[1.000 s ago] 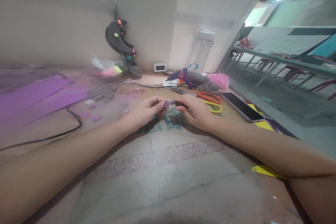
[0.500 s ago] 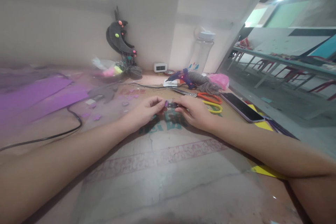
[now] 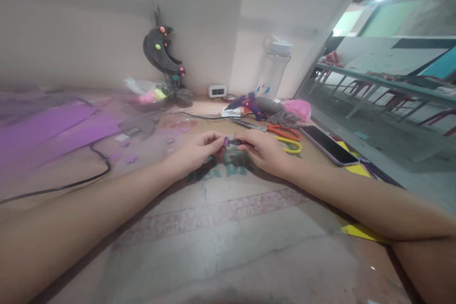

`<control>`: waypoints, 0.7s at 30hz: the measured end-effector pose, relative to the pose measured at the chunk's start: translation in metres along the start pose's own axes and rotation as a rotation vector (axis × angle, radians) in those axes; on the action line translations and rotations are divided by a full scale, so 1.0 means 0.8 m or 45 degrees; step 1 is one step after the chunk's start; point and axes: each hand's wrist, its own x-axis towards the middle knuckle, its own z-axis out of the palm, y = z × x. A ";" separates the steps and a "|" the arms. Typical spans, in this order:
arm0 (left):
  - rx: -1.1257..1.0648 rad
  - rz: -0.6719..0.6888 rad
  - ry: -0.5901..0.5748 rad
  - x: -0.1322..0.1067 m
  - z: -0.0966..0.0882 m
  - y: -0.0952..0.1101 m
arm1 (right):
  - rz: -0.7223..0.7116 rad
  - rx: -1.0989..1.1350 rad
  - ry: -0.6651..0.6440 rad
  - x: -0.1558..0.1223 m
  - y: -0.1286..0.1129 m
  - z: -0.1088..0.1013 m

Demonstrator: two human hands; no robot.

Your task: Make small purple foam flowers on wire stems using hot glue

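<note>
Both my hands meet over the middle of the table. My left hand (image 3: 195, 151) pinches a small purple piece (image 3: 225, 141) between its fingertips. My right hand (image 3: 265, 149) is closed on a small dark item (image 3: 234, 142) that touches the purple piece; I cannot make out what the dark item is. Both forearms rest on a printed sheet (image 3: 228, 228) that covers the table.
Scissors with orange and yellow handles (image 3: 285, 135) and a phone (image 3: 327, 145) lie right of my hands. A glue gun (image 3: 245, 103), grey yarn (image 3: 276, 111), a bottle (image 3: 274, 69) and a dark crescent ornament (image 3: 160, 52) stand behind. Purple foam sheets (image 3: 46, 130) and a black cable (image 3: 96, 161) lie left.
My hands have stayed together at the same spot, with only slight finger shifts around the purple piece.
</note>
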 end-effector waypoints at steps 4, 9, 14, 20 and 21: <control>-0.001 -0.008 0.000 0.000 0.000 0.001 | 0.006 0.009 0.001 0.000 -0.002 -0.001; -0.034 -0.026 0.014 -0.001 0.001 0.003 | 0.054 0.074 0.033 0.001 -0.005 -0.005; -0.036 -0.011 0.020 -0.001 0.001 0.002 | 0.075 0.076 0.003 0.001 -0.005 -0.006; -0.030 -0.023 0.032 -0.001 0.001 0.005 | 0.030 0.019 -0.020 0.000 -0.003 -0.003; -0.027 -0.022 0.029 -0.001 0.001 0.005 | 0.027 0.015 -0.020 0.000 -0.002 -0.003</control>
